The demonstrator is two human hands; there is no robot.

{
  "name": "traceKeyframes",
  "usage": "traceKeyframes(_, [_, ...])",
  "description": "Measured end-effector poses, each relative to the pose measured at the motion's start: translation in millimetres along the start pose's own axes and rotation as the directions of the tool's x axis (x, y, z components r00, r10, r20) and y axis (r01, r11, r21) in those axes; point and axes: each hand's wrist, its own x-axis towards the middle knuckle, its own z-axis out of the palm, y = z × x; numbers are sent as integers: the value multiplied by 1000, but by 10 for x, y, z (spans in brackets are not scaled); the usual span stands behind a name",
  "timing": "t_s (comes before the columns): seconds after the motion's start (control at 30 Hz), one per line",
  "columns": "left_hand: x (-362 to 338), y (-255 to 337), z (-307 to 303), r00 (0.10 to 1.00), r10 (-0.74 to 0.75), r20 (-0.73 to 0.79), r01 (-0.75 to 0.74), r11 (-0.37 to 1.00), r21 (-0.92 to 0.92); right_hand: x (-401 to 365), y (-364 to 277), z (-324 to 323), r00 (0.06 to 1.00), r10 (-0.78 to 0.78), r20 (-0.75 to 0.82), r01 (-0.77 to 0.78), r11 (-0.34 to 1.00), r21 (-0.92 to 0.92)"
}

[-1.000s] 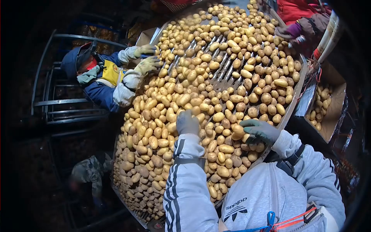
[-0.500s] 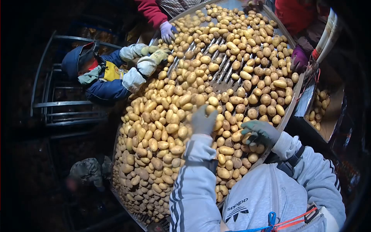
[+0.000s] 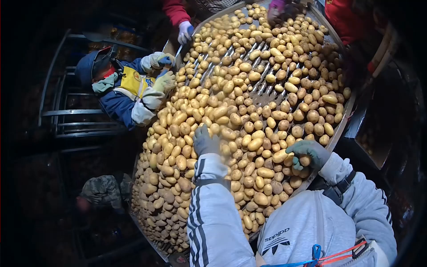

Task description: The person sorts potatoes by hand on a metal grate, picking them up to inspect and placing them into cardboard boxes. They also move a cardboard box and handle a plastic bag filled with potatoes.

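My left hand (image 3: 207,143), in a grey glove, lies over the heap of potatoes (image 3: 178,118) with its fingers stretched out and nothing visible in its grasp. Near the right edge of the sorting table, my right hand (image 3: 315,152) in a grey-green glove curls its fingers and thumb around a potato (image 3: 305,160). Its fingertips are close beside another yellow potato (image 3: 280,155). The potatoes under both palms are hidden.
Metal bars (image 3: 260,82) show through a gap among the potatoes. A metal rim (image 3: 344,116) borders the table. Across on the left, a co-worker in a yellow bib (image 3: 133,82) stands by; another's gloved hand (image 3: 185,32) is at the far edge. A cardboard box (image 3: 380,151) stands at right.
My left hand has moved left over the potatoes. My right hand has closed around a potato. The co-worker on the left has drawn both hands back from the heap.
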Motion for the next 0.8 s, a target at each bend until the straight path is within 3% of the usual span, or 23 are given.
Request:
traceKeyframes(0.03, [40, 37, -31, 997, -38, 69, 40, 999, -28, -5, 21, 9, 988, 155, -6, -147, 950, 274])
traceKeyframes(0.1, [93, 108, -99, 970, -110, 217, 129, 989, -75, -42, -31, 25, 968, 247, 28, -243, 911, 333])
traceKeyframes(0.13, [108, 51, -54, 982, -61, 181, 90, 983, -159, -28, -98, 34, 957, 288, 46, -285, 889, 358])
traceKeyframes(0.17, [100, 65, -50, 981, -57, 185, 135, 884, -448, -12, -141, 42, 978, 210, 18, -207, 945, 254])
traceKeyframes(0.23, [12, 170, -73, 977, -32, 212, 204, 447, -871, -31, -205, 80, 998, 59, -26, -58, 998, 39])
traceKeyframes(0.27, [-55, 440, -440, 879, -64, 473, 476, 202, -856, -44, -335, 125, 974, 225, -17, -220, 964, 147])
traceKeyframes(0.3, [-157, 656, -613, 879, -23, 477, 478, 57, -877, -33, -351, 143, 972, 234, -23, -229, 962, 148])
traceKeyframes(0.33, [-274, 786, -617, 895, 59, 442, 442, 15, -897, 24, -272, 115, 999, -47, 19, 49, 986, -162])
traceKeyframes(0.37, [-401, 922, -612, 905, 141, 401, 409, -32, -912, 5, -227, 85, 990, -119, 74, 134, 959, -249])
traceKeyframes(0.43, [-640, 1282, -720, 814, 180, 553, 575, -394, -717, -9, -287, 101, 976, -166, 142, 204, 927, -316])
traceKeyframes(0.5, [-851, 1455, -573, 814, 304, 495, 579, -354, -735, -23, -317, 111, 957, -240, 161, 283, 895, -344])
traceKeyframes(0.57, [-1031, 1711, -581, 786, 329, 523, 592, -159, -790, -54, -343, 175, 994, -111, 11, 112, 993, -35])
traceKeyframes(0.6, [-1083, 1833, -694, 805, 377, 459, 441, 139, -887, -71, -394, 189, 997, 75, 36, -81, 973, 218])
traceKeyframes(0.63, [-1181, 2001, -749, 861, 414, 296, 151, 348, -925, -132, -435, 153, 966, 240, 97, -258, 855, 450])
traceKeyframes(0.67, [-1313, 2105, -715, 842, 465, 273, 69, 410, -910, -127, -252, 119, 988, 140, 63, -153, 903, 402])
traceKeyframes(0.73, [-1393, 2313, -738, 803, 507, 314, 67, 447, -892, -118, 107, 51, 998, -66, -8, 65, 955, 290])
traceKeyframes(0.8, [-1486, 2442, -732, 780, 550, 299, 20, 456, -890, -346, -83, -50, 981, 162, -107, -110, 918, 381])
